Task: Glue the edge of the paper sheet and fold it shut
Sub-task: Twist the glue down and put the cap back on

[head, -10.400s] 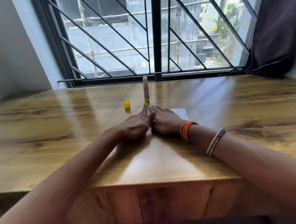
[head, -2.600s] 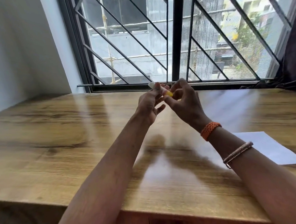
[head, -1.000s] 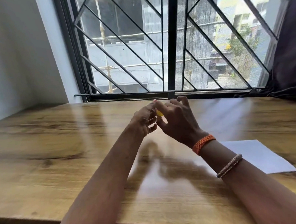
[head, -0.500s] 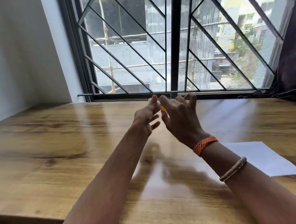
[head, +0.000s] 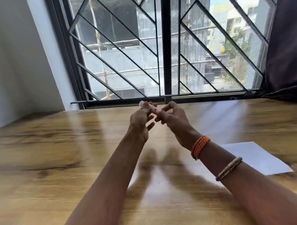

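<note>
Hands [head: 159, 116] apparently well left of paper sheet [head: 255, 158]

White paper sheet [head: 255, 158] on brown wood-grain table [head: 43, 152] — orange braided bracelet [head: 200, 146], black diagonal-barred window grille [head: 123, 44].

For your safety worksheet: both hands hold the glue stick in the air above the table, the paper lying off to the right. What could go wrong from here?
1. The glue stick is pinched only by fingertips of the left hand and right hand; it might slip onto the table.
2. The paper sheet lies unheld beside the right forearm, which may brush it askew.
</note>
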Motion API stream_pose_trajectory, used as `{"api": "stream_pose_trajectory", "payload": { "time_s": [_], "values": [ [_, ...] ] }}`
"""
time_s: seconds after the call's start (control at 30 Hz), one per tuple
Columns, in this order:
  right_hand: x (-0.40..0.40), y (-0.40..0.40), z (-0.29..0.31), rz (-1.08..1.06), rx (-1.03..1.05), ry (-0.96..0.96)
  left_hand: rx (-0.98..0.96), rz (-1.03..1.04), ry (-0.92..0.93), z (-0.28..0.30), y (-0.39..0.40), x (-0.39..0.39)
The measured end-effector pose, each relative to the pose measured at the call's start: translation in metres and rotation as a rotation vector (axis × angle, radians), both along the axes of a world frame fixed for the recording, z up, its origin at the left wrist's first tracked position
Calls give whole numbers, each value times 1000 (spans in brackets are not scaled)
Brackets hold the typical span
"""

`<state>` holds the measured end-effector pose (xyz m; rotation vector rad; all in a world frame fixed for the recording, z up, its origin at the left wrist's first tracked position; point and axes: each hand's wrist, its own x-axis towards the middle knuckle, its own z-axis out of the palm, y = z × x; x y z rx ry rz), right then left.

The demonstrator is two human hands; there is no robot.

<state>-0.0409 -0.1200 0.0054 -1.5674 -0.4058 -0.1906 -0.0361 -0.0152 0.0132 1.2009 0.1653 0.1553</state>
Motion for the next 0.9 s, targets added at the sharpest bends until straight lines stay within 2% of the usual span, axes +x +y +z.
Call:
{"api": "stream_pose_trajectory", "payload": {
  "time_s": [0.07,0.1,0.13,0.17,0.23,0.3,0.37,0.47,0.5,0.53,0.57,0.6,0.63,0.73,0.77,0.8,0.83,0.9],
  "values": [
    [9,-1,-13,-336,-533,-620,44,75,58,-1,1,-1],
    [12,-2,-17,-475,-750,-869,52,97,93,-1,2,-2],
    [12,-2,-19,-528,-865,-999,60,112,126,-2,3,-5],
    [8,0,-19,-524,-896,-1034,67,119,147,-2,4,-6],
    [1,4,-16,-491,-818,-946,54,86,167,-2,7,-8],
    [0,7,-17,-430,-652,-758,7,11,146,-1,9,-9],
    [-2,13,-15,-290,-444,-447,-42,-68,95,2,9,-10],
    [-4,8,1,-32,116,179,25,-184,53,5,8,-14],
    [-5,5,3,24,229,346,66,-210,53,5,7,-15],
    [-4,3,4,42,275,428,90,-215,64,4,6,-15],
    [-3,2,4,18,263,410,98,-194,81,3,6,-14],
    [-3,4,2,-45,221,315,108,-159,105,2,6,-13],
    [-4,7,-2,-157,122,140,124,-118,130,1,5,-13],
    [-2,11,-12,-559,-491,-654,128,-57,160,0,7,-11],
    [-1,10,-13,-611,-593,-829,114,-72,157,0,9,-11],
    [-1,9,-12,-615,-644,-906,103,-101,157,0,10,-12],
    [-2,8,-11,-594,-643,-892,86,-128,158,0,11,-14],
    [-3,9,-11,-471,-500,-668,38,-157,132,0,13,-16]
  ]
}}
